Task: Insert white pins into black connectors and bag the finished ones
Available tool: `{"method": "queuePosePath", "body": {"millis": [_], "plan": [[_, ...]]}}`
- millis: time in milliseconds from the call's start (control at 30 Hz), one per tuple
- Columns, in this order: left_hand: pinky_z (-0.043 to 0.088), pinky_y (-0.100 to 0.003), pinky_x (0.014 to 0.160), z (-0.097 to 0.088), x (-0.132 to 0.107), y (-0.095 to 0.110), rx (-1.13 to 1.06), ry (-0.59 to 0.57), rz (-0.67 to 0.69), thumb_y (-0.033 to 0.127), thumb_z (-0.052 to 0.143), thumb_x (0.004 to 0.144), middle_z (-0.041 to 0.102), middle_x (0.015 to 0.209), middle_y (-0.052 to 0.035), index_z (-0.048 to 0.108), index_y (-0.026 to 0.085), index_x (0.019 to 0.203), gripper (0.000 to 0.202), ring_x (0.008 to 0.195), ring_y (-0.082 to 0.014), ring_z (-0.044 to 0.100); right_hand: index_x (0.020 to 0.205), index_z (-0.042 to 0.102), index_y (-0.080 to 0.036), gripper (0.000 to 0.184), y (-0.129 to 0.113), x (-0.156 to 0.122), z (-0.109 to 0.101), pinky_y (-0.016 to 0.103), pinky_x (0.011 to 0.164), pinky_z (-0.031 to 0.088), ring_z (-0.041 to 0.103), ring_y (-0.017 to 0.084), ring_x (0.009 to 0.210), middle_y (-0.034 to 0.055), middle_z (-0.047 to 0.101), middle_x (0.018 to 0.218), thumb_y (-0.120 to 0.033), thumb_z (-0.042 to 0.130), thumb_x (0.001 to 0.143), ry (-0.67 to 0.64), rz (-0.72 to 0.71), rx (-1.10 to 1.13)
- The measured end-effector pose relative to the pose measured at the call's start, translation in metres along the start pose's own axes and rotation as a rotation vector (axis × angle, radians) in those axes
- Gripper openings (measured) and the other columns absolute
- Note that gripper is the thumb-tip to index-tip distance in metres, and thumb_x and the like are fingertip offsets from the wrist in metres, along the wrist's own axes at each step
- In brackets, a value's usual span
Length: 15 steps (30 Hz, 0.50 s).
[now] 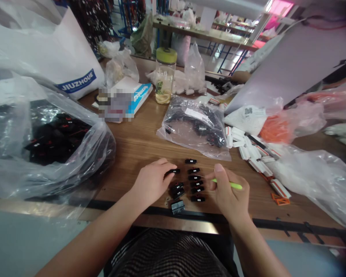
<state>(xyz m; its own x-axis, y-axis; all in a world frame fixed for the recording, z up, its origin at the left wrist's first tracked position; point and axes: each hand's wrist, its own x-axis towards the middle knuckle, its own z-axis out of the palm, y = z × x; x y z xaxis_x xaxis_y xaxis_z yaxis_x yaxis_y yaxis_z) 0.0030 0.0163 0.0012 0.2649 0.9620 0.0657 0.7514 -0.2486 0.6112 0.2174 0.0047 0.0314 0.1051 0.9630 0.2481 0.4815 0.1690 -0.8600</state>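
I'm standing in what looks like a parts workshop: small black pieces (pixel 197 190) sit in a row on the wooden desk (pixel 132 142), stuffed plastic bags (pixel 102 142) crowd both sides of the frame, and more long, blue-legged desks (pixel 213 37) stand toward the upper right.

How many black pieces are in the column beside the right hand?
6, from far to near: farthest black piece, second piece, third piece, fourth piece, fifth piece, nearest piece.

Left hand (pixel 150 180) palm-down, thumb (pixel 169 179) and fingers (pixel 167 166) pinching; and the right hand (pixel 232 192), it's curled into a writing grip, right thumb (pixel 220 171) uppermost, both bare forearms (pixel 106 229) slanting inward!
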Motion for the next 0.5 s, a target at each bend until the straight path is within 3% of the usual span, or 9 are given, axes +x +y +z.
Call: {"method": "queuePosePath", "body": {"millis": [167, 300, 367, 500], "plan": [[0.049, -0.047, 0.09, -0.013, -0.012, 0.011, 0.102, 0.091, 0.051, 0.029, 0.059, 0.093, 0.068, 0.11, -0.005, 0.067, 0.023, 0.114, 0.023, 0.102, -0.0264, 0.06, 0.063, 0.068, -0.018, 0.045, 0.008, -0.021, -0.029, 0.022, 0.044, 0.039, 0.049, 0.009, 0.041, -0.0019, 0.053, 0.047, -0.042, 0.051, 0.097, 0.073, 0.059, -0.037], [0.043, -0.053, 0.098, -0.001, -0.029, 0.033, 0.051, 0.064, 0.153, 0.049, 0.075, 0.079, 0.061, 0.124, -0.0076, 0.065, 0.023, 0.11, 0.042, 0.113, -0.031, 0.054, 0.066, 0.07, -0.017, 0.044, 0.02, -0.038, -0.038, 0.023, 0.042, 0.038, 0.049, 0.01, 0.041, -0.0005, 0.054, 0.048, -0.044, 0.052, 0.096, 0.167, 0.126, -0.006], [0.042, -0.054, 0.099, 0.009, -0.035, 0.037, 0.05, 0.031, 0.18, 0.044, 0.08, 0.075, 0.059, 0.128, -0.0077, 0.064, 0.022, 0.109, 0.044, 0.117, -0.0326, 0.052, 0.065, 0.069, -0.017, 0.044, 0.024, -0.042, -0.038, 0.023, 0.042, 0.038, 0.05, 0.01, 0.042, -0.0002, 0.054, 0.049, -0.044, 0.052, 0.096, 0.192, 0.126, 0.022], [0.045, -0.051, 0.096, 0.016, -0.038, 0.022, 0.098, 0.05, 0.161, 0.024, 0.066, 0.09, 0.061, 0.124, -0.0076, 0.063, 0.022, 0.104, 0.014, 0.116, -0.0295, 0.053, 0.063, 0.068, -0.017, 0.046, 0.026, -0.045, -0.038, 0.024, 0.042, 0.038, 0.05, 0.01, 0.042, 0.0, 0.054, 0.048, -0.044, 0.051, 0.096, 0.203, 0.123, 0.049]]}}
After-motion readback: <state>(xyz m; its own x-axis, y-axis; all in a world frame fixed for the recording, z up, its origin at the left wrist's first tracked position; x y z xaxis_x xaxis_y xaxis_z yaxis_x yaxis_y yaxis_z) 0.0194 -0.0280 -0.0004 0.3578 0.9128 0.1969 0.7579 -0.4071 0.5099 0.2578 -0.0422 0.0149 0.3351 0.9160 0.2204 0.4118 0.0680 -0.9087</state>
